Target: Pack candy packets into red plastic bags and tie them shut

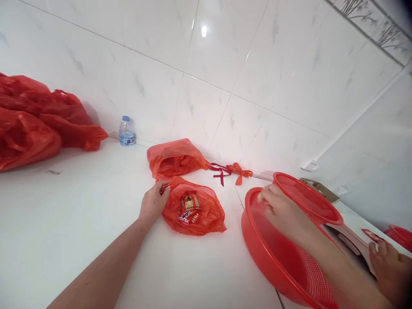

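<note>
My left hand pinches the rim of an open red plastic bag on the white table. Inside the bag lie several small snack packets with red and tan wrappers. Over the near red plastic basket is my right hand, its fingers curled together near the rim. Whatever those fingers hold, if anything, is hidden. Only part of the basket's inside shows, and my right forearm covers some of it. Just behind the open bag sits a second red plastic bag, its mouth gaping.
Red bags are heaped at the left. A water bottle and red ribbons lie along the tiled wall. At right are another red basket, a cardboard box and another person's hand by a red packet.
</note>
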Action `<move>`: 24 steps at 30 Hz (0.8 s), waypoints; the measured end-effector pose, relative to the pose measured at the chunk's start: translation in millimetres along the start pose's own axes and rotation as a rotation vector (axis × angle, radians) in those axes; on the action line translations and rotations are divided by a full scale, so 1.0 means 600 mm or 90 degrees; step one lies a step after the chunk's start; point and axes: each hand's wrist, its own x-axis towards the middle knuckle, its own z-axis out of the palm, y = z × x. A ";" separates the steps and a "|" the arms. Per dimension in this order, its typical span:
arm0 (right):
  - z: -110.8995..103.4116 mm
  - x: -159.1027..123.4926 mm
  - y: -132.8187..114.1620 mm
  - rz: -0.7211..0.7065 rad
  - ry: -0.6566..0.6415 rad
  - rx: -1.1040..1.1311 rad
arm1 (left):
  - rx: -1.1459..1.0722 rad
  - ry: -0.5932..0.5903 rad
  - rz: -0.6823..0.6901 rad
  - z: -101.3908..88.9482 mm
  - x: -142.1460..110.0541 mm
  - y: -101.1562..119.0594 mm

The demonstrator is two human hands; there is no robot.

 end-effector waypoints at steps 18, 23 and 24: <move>0.234 0.020 -0.115 -0.028 0.021 0.172 | 0.004 -0.015 0.006 0.001 0.008 -0.014; 0.202 -0.097 -0.052 0.095 0.023 0.155 | 0.003 -0.008 -0.003 -0.001 0.011 -0.015; 0.198 -0.115 -0.044 0.106 0.008 0.171 | 0.005 -0.005 -0.006 -0.001 0.012 -0.017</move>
